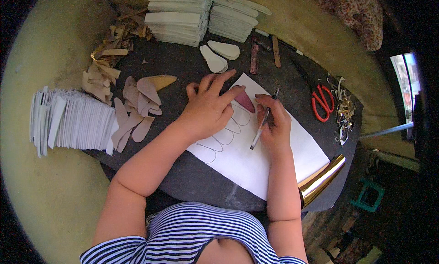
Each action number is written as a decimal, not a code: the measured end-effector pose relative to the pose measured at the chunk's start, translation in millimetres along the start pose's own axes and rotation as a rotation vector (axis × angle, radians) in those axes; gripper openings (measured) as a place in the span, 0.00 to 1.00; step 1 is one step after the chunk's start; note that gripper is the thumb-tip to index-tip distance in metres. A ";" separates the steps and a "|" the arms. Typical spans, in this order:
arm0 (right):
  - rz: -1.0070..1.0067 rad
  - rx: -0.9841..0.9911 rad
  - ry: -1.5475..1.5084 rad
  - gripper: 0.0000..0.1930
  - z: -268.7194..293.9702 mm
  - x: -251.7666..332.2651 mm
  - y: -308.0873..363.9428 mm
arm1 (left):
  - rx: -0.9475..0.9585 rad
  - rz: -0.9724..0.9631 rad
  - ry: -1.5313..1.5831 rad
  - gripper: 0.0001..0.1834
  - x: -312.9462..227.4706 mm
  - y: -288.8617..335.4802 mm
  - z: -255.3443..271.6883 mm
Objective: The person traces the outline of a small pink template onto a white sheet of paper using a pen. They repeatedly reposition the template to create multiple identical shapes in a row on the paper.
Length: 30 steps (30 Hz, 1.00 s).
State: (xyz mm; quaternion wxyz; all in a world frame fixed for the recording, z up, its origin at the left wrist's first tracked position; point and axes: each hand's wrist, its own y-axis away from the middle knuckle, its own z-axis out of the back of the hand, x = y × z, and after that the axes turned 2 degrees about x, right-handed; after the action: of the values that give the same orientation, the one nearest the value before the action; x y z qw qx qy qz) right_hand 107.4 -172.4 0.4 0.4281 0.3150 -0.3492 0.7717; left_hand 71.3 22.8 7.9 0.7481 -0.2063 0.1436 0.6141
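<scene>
A white sheet (299, 147) lies slanted on the dark table, its lower right end curling into a shiny gold roll (322, 181). Several rounded petal-like outlines run in a row along its left part. My left hand (208, 106) spreads its fingers over the sheet's upper left edge, the index fingertip at a purple teardrop-shaped template (244, 101) lying on the sheet. In my right hand (277, 127), just right of the template, a clear pen with dark ends (259, 135) is gripped between the fingers. The pen's lower end points toward me.
Red-handled scissors (323, 104) lie at the right beside gold and white scraps (345, 111). Grey-brown teardrop pieces (141, 97) sit left, near a long row of white strips (77, 120). White stacks (176, 17) stand behind, with two white cutouts (224, 50) in front.
</scene>
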 end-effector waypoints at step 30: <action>0.022 0.069 0.016 0.13 2.8 8.2 -3.6 | 0.038 -0.002 -0.016 0.34 4.1 -1.1 -4.0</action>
State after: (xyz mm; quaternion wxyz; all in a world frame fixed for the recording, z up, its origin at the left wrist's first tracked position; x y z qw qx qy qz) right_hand 107.5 -169.6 9.4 0.4111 0.3195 -0.3226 0.7904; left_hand 73.3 24.2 2.6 0.7537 -0.1875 0.1490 0.6120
